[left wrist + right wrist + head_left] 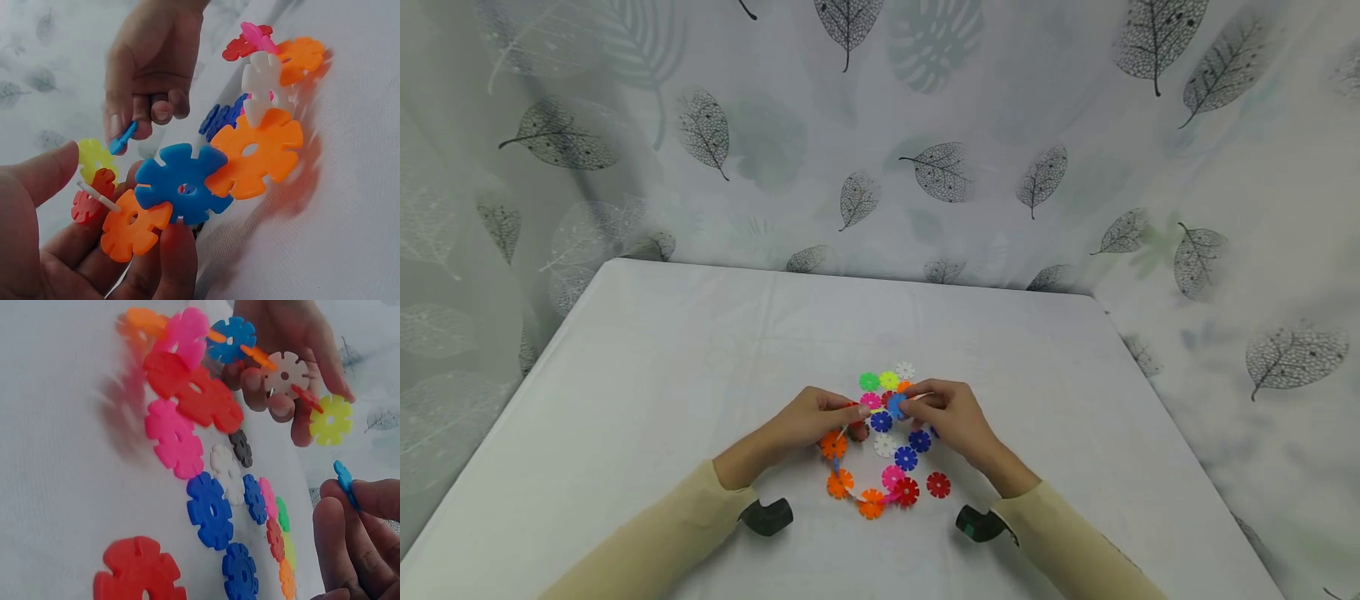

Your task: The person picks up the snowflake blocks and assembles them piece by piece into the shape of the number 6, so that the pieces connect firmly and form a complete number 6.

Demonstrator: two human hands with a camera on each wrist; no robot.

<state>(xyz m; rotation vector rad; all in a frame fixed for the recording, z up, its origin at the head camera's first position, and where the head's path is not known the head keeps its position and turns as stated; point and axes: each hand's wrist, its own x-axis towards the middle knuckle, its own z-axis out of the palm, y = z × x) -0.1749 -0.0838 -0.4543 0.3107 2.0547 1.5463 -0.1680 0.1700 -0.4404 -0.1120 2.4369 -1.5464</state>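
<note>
My left hand holds one end of a chain of interlocked plastic snowflake discs. Toward that end come an orange disc, a white one, a red one and, last, a yellow disc. Farther along, the chain hangs down to the tabletop. Between thumb and forefinger, my right hand pinches a light blue disc, turned nearly edge-on. This blue disc is close to the yellow one, with a small gap between them in the right wrist view.
Loose discs lie beyond and between the hands: green, white, dark blue and several others. A red disc lies at the near right. White cloth covers the table; a leaf-print curtain hangs behind.
</note>
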